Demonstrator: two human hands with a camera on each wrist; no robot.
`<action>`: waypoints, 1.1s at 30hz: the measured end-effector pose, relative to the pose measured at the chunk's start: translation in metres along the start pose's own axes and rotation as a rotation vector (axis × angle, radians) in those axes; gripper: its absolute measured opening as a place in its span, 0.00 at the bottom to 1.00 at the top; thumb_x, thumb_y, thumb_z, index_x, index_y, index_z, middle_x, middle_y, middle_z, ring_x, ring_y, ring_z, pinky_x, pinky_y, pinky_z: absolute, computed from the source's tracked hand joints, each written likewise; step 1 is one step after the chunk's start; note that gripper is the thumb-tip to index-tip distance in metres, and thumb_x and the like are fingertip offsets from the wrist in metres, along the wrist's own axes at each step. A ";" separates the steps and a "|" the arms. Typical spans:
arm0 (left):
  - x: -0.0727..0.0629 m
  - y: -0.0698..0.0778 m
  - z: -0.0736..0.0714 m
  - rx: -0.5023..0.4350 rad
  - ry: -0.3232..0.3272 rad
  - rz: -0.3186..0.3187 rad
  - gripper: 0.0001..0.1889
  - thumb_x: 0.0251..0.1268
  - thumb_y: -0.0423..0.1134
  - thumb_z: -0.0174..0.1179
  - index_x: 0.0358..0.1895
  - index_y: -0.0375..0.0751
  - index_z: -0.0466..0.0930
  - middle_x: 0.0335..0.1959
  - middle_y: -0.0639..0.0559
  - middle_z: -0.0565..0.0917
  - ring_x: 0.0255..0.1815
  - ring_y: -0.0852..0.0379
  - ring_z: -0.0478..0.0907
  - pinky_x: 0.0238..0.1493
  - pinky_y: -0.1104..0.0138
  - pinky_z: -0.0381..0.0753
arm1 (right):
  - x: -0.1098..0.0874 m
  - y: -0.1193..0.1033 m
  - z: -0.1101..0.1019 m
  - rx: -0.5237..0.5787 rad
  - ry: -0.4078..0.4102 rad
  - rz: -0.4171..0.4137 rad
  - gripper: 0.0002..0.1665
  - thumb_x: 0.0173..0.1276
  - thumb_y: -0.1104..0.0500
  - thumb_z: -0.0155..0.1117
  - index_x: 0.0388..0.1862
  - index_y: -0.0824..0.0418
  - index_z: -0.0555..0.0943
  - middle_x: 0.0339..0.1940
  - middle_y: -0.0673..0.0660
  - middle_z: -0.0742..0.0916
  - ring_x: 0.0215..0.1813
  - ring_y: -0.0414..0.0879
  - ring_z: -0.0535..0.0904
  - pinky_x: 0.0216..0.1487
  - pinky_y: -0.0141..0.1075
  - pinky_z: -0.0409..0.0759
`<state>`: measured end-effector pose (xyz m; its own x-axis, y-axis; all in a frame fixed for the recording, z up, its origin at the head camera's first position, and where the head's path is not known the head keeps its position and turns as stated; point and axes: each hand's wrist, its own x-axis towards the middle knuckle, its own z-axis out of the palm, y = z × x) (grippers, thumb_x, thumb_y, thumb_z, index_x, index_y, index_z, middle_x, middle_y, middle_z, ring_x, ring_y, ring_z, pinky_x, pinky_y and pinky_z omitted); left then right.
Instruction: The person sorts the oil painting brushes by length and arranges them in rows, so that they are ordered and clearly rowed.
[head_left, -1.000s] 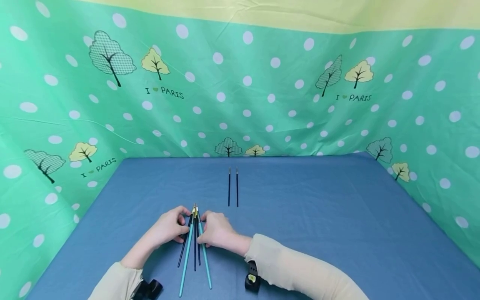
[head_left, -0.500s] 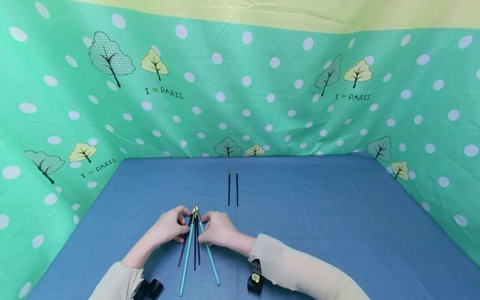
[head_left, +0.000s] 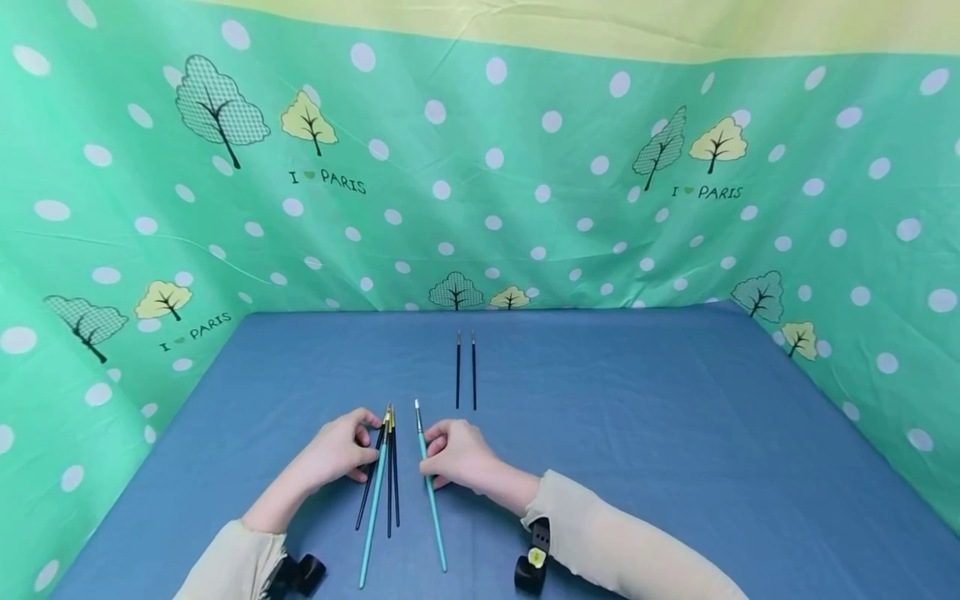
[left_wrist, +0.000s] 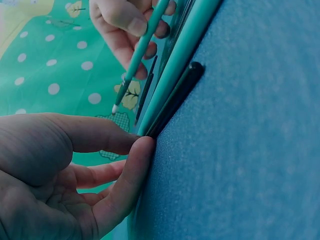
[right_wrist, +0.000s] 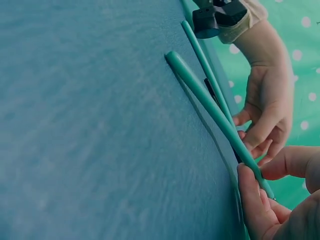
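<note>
My right hand pinches a teal-handled paintbrush between thumb and fingers, its pale tip pointing away from me. In the right wrist view this brush slants up from the fingertips. To its left lies a fan of paintbrushes: another teal one and several black ones, their gold ferrules gathered at the far end. My left hand pinches a black brush at the left side of this fan. In the left wrist view, thumb and finger meet right at the brushes.
Two black paintbrushes lie parallel, farther back on the blue tablecloth. A green dotted curtain with printed trees stands behind and along the sides. Black cameras are strapped to both wrists.
My right hand has drawn the teal paintbrush out of the fan and to the right, so it is now apart from the others. The left hand has stayed in place.
</note>
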<state>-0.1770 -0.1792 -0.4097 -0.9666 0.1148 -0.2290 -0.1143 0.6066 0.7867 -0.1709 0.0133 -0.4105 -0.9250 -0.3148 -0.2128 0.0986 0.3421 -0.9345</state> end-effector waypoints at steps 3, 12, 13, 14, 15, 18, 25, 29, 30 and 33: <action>0.000 0.000 0.000 0.001 -0.001 0.004 0.20 0.52 0.24 0.57 0.50 0.34 0.69 0.28 0.44 0.68 0.15 0.55 0.74 0.18 0.65 0.82 | -0.002 0.001 -0.004 0.023 0.009 0.018 0.17 0.48 0.74 0.62 0.40 0.67 0.75 0.26 0.54 0.77 0.21 0.43 0.77 0.22 0.33 0.83; -0.001 0.002 -0.001 -0.011 -0.008 0.007 0.20 0.52 0.24 0.58 0.50 0.34 0.69 0.28 0.44 0.68 0.15 0.55 0.74 0.18 0.65 0.82 | -0.011 0.006 -0.018 0.021 0.034 0.030 0.20 0.50 0.74 0.62 0.45 0.67 0.74 0.28 0.57 0.77 0.21 0.46 0.77 0.22 0.35 0.84; -0.001 0.002 -0.001 -0.013 -0.009 0.006 0.20 0.52 0.24 0.57 0.50 0.34 0.69 0.28 0.44 0.68 0.15 0.55 0.74 0.18 0.65 0.82 | -0.012 0.007 -0.020 0.013 0.036 0.024 0.21 0.50 0.74 0.62 0.46 0.67 0.74 0.28 0.57 0.77 0.21 0.46 0.78 0.22 0.35 0.84; -0.001 0.002 -0.001 -0.013 -0.010 0.007 0.20 0.52 0.24 0.57 0.50 0.34 0.69 0.28 0.44 0.68 0.15 0.55 0.74 0.18 0.65 0.82 | -0.012 0.008 -0.021 0.007 0.037 0.019 0.22 0.51 0.73 0.63 0.47 0.67 0.73 0.28 0.57 0.78 0.21 0.46 0.78 0.22 0.35 0.84; -0.001 0.003 -0.001 -0.014 -0.011 0.007 0.20 0.51 0.24 0.57 0.50 0.34 0.69 0.28 0.44 0.68 0.15 0.55 0.74 0.18 0.65 0.82 | -0.013 0.009 -0.022 0.004 0.037 0.016 0.23 0.51 0.73 0.63 0.49 0.67 0.73 0.28 0.57 0.78 0.20 0.46 0.78 0.22 0.34 0.84; -0.001 0.003 -0.002 -0.014 -0.013 0.007 0.20 0.51 0.24 0.57 0.50 0.33 0.69 0.28 0.44 0.68 0.15 0.55 0.74 0.19 0.65 0.83 | -0.015 0.011 -0.024 0.004 0.037 0.005 0.25 0.51 0.73 0.63 0.50 0.66 0.72 0.28 0.57 0.78 0.20 0.46 0.79 0.22 0.34 0.84; -0.001 0.003 -0.001 -0.016 -0.015 0.009 0.19 0.52 0.24 0.57 0.50 0.33 0.69 0.28 0.44 0.68 0.16 0.55 0.74 0.19 0.65 0.83 | -0.019 0.015 -0.025 -0.012 0.036 -0.013 0.24 0.52 0.72 0.64 0.50 0.66 0.72 0.29 0.57 0.78 0.20 0.46 0.79 0.22 0.34 0.83; -0.001 0.004 -0.001 -0.012 -0.015 0.006 0.20 0.52 0.24 0.57 0.50 0.33 0.69 0.28 0.44 0.68 0.16 0.55 0.74 0.19 0.65 0.83 | -0.022 0.016 -0.027 -0.038 0.044 -0.011 0.24 0.51 0.72 0.64 0.50 0.67 0.72 0.30 0.58 0.77 0.20 0.46 0.79 0.22 0.33 0.83; -0.001 0.004 -0.001 -0.008 -0.015 0.006 0.20 0.52 0.24 0.57 0.50 0.33 0.69 0.28 0.44 0.68 0.16 0.55 0.74 0.19 0.65 0.83 | -0.023 0.016 -0.028 -0.045 0.046 -0.009 0.24 0.51 0.72 0.64 0.49 0.66 0.72 0.31 0.58 0.77 0.20 0.46 0.79 0.22 0.33 0.83; -0.001 0.004 -0.002 -0.007 -0.014 0.006 0.20 0.52 0.24 0.57 0.50 0.33 0.69 0.28 0.44 0.68 0.16 0.55 0.74 0.19 0.65 0.83 | -0.024 0.015 -0.029 -0.066 0.052 -0.007 0.24 0.51 0.72 0.64 0.49 0.66 0.72 0.32 0.58 0.76 0.20 0.45 0.78 0.22 0.32 0.83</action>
<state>-0.1766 -0.1781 -0.4053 -0.9639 0.1300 -0.2322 -0.1099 0.6001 0.7923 -0.1579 0.0518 -0.4106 -0.9435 -0.2719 -0.1895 0.0690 0.3983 -0.9147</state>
